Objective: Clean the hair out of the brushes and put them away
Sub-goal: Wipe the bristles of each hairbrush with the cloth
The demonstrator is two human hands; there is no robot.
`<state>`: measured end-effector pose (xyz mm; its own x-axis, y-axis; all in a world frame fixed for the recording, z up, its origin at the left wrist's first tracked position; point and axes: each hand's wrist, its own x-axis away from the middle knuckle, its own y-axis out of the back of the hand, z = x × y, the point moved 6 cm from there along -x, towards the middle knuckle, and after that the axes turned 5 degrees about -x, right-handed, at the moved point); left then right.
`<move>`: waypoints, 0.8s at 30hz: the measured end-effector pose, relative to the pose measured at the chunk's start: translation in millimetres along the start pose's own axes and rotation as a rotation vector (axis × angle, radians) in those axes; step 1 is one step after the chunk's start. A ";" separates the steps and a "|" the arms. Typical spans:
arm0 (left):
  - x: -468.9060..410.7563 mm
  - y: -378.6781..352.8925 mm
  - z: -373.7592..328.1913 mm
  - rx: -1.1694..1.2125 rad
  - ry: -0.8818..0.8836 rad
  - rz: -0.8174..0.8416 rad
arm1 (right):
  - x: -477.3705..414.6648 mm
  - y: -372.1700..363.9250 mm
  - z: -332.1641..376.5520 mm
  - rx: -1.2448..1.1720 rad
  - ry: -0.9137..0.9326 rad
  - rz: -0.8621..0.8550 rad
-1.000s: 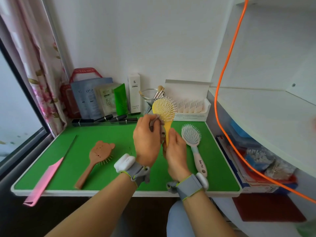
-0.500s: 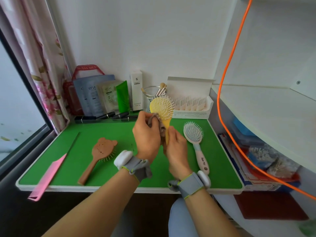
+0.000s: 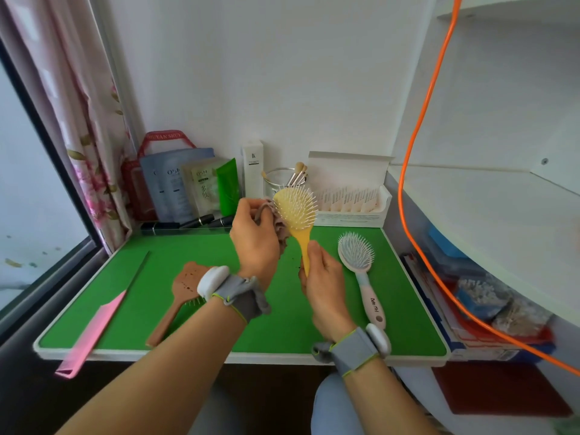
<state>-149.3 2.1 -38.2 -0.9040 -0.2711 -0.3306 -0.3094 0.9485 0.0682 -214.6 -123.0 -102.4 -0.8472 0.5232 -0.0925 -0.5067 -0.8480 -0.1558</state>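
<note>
Altogether three hairbrushes and one comb are in view, and only one brush is in the hands. The right hand (image 3: 323, 287) has its fingers curled around the lower handle of the yellow brush (image 3: 296, 208) and holds it upright above the green table (image 3: 282, 324), with the pins facing the person. The left hand (image 3: 254, 243) pinches a brownish-grey cloth (image 3: 281, 229) with bent fingers and holds it against the left edge of the brush head. Part of the cloth hangs down beside the handle.

The two other brushes lie on the table. The brown bear-shaped brush (image 3: 185, 284) is to the left, with its pins down, partly hidden behind the left wrist. The pale blue brush with a pink handle (image 3: 356, 254) is to the right, pins up, just beside the right hand but apart from it. The one pink tail comb (image 3: 94, 328) lies at the left, and its wide end goes over the front edge of the table.

Each wrist carries one grey band with a white device, so two bands (image 3: 238, 293).

Along the back wall stand one green tube (image 3: 227, 186), one tall white box (image 3: 252, 171), one glass cup (image 3: 276, 180) with small makeup brushes whose number I cannot tell, and one open white carton (image 3: 351, 189) of sachets. One orange cable (image 3: 417, 127) hangs at the right.
</note>
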 end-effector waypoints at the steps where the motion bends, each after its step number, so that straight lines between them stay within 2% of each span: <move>1: -2.8 -1.1 -0.1 0.031 0.016 0.015 | -0.3 0.5 2.4 -0.003 0.006 0.010; 6: 8.3 3.9 1.8 0.081 0.024 -0.026 | -4.6 1.7 15.3 -0.001 0.068 0.020; 12: 30.4 7.9 -9.5 0.015 -0.153 0.031 | -13.1 10.3 17.9 -0.032 0.050 -0.051; 16: 17.1 8.9 -15.5 0.062 -0.102 0.025 | -7.7 9.5 21.3 0.020 0.139 -0.002; 24: 1.3 13.7 -34.7 0.229 -0.061 0.141 | 0.2 13.7 29.9 0.101 0.286 0.148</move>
<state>-164.9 9.0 -5.0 -0.9119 -0.1300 -0.3894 -0.1008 0.9904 -0.0946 -226.5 -137.1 -75.1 -0.8406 0.3844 -0.3817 -0.4070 -0.9131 -0.0234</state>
